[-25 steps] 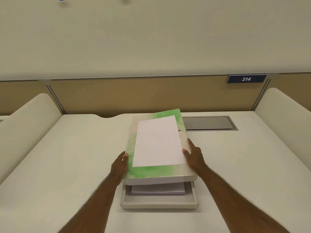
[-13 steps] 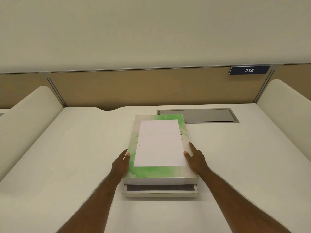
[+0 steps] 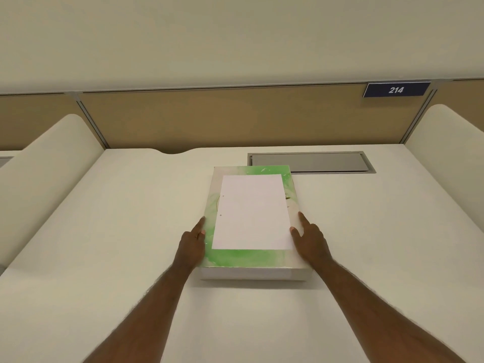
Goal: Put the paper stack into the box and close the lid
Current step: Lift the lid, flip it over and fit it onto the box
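A flat box sits on the white desk in front of me, its green-and-white lid (image 3: 246,259) fully down over the base, so neither the base nor the paper stack inside shows. A white sheet (image 3: 251,212) lies flat on top of the lid. My left hand (image 3: 192,243) grips the lid's left edge near the front corner. My right hand (image 3: 310,239) grips its right edge, forefinger stretched along the side.
A grey metal cable hatch (image 3: 311,162) is set into the white desk (image 3: 117,231) just behind the box. Rounded white dividers (image 3: 44,163) stand at both sides. A tan back panel carries a blue sign reading 214 (image 3: 396,89).
The lid, held above the open base with the paper stack visible inside, came straight down and now covers the base completely. Both hands stayed on its sides.
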{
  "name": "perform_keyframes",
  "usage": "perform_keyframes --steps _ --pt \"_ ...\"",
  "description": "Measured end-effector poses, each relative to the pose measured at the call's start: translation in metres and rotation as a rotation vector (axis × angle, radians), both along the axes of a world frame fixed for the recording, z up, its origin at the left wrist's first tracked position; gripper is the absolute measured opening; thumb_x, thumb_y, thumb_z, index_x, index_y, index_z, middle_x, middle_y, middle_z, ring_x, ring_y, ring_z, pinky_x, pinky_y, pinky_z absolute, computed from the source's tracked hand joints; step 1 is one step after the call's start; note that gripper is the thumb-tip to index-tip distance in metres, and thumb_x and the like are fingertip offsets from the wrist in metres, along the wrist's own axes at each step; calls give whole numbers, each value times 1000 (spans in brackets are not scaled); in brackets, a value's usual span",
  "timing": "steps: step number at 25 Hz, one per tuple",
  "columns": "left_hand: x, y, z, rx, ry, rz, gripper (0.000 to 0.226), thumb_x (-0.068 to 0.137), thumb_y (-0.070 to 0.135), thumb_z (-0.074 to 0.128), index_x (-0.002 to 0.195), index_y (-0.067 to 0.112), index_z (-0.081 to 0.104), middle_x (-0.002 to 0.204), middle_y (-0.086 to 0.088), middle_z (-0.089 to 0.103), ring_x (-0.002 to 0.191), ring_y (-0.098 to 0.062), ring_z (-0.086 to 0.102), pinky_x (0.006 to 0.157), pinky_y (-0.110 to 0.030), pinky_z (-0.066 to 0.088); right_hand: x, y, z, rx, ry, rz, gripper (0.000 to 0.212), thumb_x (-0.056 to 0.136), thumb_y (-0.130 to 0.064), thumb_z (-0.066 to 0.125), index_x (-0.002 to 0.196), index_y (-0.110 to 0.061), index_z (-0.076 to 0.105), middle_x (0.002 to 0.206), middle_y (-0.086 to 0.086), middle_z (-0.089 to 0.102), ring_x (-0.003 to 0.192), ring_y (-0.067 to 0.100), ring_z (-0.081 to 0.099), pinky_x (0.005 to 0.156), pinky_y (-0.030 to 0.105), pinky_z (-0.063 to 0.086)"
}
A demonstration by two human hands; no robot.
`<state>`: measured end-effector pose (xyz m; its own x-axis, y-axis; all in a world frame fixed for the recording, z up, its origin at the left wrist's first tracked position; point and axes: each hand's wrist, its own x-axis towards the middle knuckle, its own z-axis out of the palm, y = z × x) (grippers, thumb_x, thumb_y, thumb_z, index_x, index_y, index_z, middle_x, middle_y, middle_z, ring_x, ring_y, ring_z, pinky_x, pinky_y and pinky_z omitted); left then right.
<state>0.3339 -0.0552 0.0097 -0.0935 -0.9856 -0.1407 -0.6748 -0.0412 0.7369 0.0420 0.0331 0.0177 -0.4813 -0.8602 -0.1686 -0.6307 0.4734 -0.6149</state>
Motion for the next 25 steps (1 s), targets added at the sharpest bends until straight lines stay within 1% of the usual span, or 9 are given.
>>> perform_keyframes --steps 3,5,7,8,9,11,13,16,25 --pt "1 6 -6 35 -55 -33 49 100 17 37 148 26 36 59 -2 35 49 -16 32 47 -25 31 4 7 -4 4 29 18 60 95 -43 41 150 -29 20 126 17 52 116 35 54 96 41 45" --pt "0 8 -7 79 -115 -69 54 99 23 41 152 26 27 67 -6 41 55 -21 43 53 -29 40 6 9 -3 24 74 53 58 96 -43 38 150 -30 20 134 14 46 114 35 56 93 42 47" --pt "0 7 -8 124 -185 -99 62 97 35 45 154 28 20 94 -19 53 86 -35 60 80 -38 51 7 6 -2 55 158 101 57 96 -44 37 149 -29 22 148 10 33 118 35 55 94 43 48" --pt "0 6 -8 136 -220 -99 66 96 41 46 154 30 18 117 -22 52 107 -38 58 94 -42 49 7 3 -1 71 205 125 58 95 -45 37 149 -28 23 154 8 24 122 35 51 96 44 48" --pt "-2 4 -7 143 -250 -94 68 94 47 47 154 32 18 140 -18 41 124 -39 50 104 -45 43 8 -1 0 86 245 150 59 95 -46 38 149 -27 23 158 7 17 127 35 46 98 45 47" --pt "-6 0 -1 110 -320 -126 68 92 54 45 153 35 19 161 -5 16 140 -36 33 111 -49 35 10 -13 1 104 297 207 61 94 -47 39 149 -24 23 161 3 9 135 33 34 102 46 43" --pt "-10 -9 5 75 -399 -209 68 92 57 42 153 34 19 165 2 6 143 -33 27 110 -51 34 12 -25 1 126 338 265 64 94 -48 39 150 -21 21 162 2 8 143 32 22 109 47 36" --pt "-16 -31 9 80 -462 -293 70 92 57 42 153 32 17 165 6 3 144 -29 29 109 -51 35 8 -44 -1 168 368 290 68 94 -48 38 149 -12 19 162 4 11 147 33 13 114 47 30" --pt "-19 -62 10 95 -460 -324 70 91 61 40 152 38 16 165 8 5 143 -29 34 110 -51 33 2 -66 -1 185 332 255 66 95 -43 42 144 -2 28 156 15 26 143 30 26 115 44 29"
